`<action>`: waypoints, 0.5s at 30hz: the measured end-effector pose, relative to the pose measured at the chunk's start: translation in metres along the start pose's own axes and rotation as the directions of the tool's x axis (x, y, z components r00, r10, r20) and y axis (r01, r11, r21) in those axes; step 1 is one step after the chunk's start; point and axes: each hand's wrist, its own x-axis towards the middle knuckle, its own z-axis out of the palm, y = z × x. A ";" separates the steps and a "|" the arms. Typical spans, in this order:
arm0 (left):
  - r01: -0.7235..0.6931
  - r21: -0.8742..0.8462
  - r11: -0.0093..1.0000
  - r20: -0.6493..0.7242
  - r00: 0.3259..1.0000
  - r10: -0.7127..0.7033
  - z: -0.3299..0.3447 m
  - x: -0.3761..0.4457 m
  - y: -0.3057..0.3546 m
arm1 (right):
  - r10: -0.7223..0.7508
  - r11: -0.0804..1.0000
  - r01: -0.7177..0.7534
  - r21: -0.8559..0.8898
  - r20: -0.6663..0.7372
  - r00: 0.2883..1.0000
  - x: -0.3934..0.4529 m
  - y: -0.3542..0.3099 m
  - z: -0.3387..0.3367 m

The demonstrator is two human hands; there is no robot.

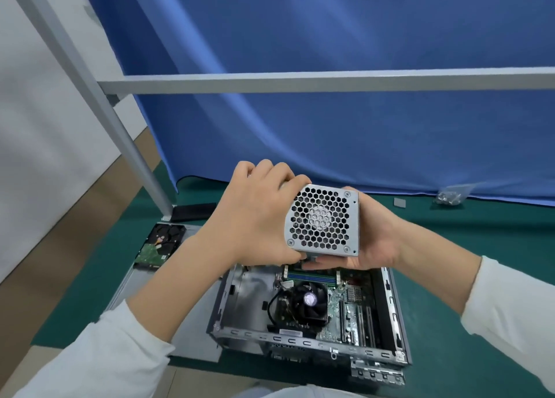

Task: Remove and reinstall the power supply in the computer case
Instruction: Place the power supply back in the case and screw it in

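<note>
The power supply [322, 220], a silver metal box with a honeycomb fan grille facing me, is held in the air above the open computer case [309, 342]. My left hand [255, 217] grips its left side, fingers curled over the top edge. My right hand [375, 235] cups its right side and underside. Inside the case I see the motherboard, a black CPU fan [306, 304] and memory sticks. The bare metal bay at the case's left [243, 295] holds nothing.
A hard drive [159, 244] lies on a grey case panel [192, 328] left of the case. A bag of screws [450, 197] and a small grey pad [399, 202] sit at the back right on the green mat. A grey frame post [120, 133] stands at the left.
</note>
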 end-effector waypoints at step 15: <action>0.477 -0.868 -0.139 0.486 0.756 -0.438 0.034 -0.022 -0.057 | -0.344 0.925 0.281 -0.255 -0.248 0.906 0.000 -0.018 0.023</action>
